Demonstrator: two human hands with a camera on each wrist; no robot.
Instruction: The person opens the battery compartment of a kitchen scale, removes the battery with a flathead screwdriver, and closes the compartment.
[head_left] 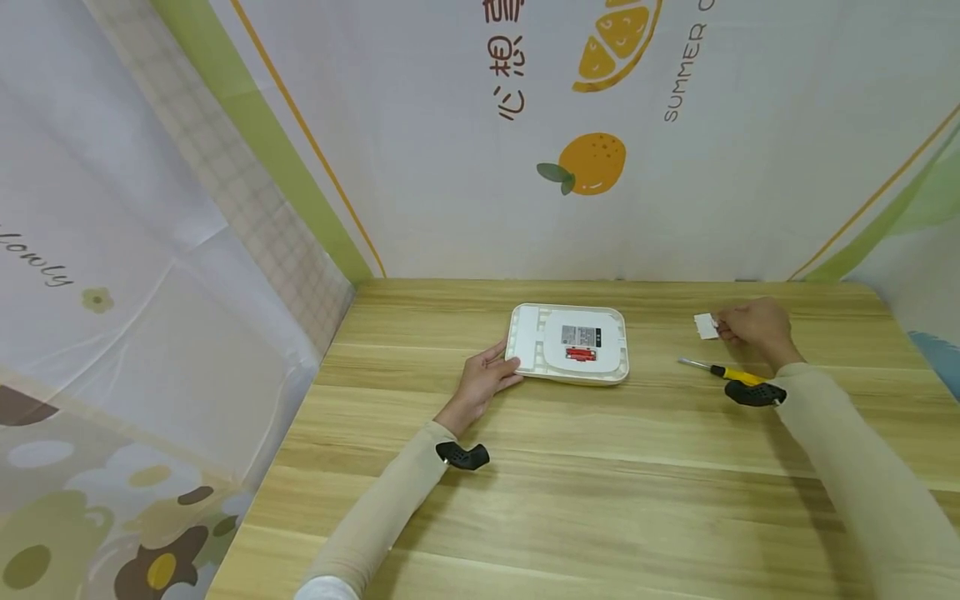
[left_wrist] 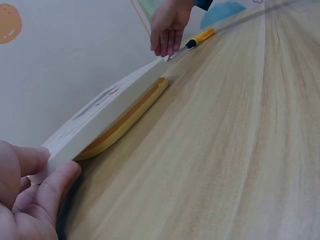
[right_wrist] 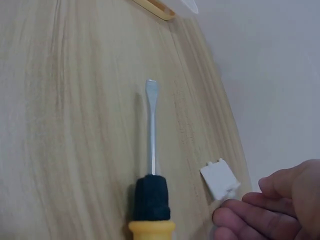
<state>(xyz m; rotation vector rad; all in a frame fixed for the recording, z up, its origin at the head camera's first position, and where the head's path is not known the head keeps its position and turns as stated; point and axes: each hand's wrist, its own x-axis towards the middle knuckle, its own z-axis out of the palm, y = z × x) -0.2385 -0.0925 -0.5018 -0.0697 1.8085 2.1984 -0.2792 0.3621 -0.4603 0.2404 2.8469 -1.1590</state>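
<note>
My left hand [head_left: 480, 385] holds the left edge of a flat white device [head_left: 531, 333], thumb above and fingers beneath. The device lies underside up, with a label [head_left: 577, 335] and a red piece in a recess [head_left: 581, 354] facing upward. In the left wrist view a yellow lower part [left_wrist: 107, 140] shows under its white edge. At the right, my right hand [head_left: 757, 323] is beside a small white tabbed cover [head_left: 705, 326]. In the right wrist view the cover [right_wrist: 219, 179] lies at the fingertips, with the thumb apart from it; whether a finger touches it is hard to tell.
A flat-bladed screwdriver [head_left: 731, 375] with a yellow and black handle lies on the wooden table [head_left: 600, 467] near my right wrist. Printed cloth [head_left: 450, 192] hangs behind the table and along its left side.
</note>
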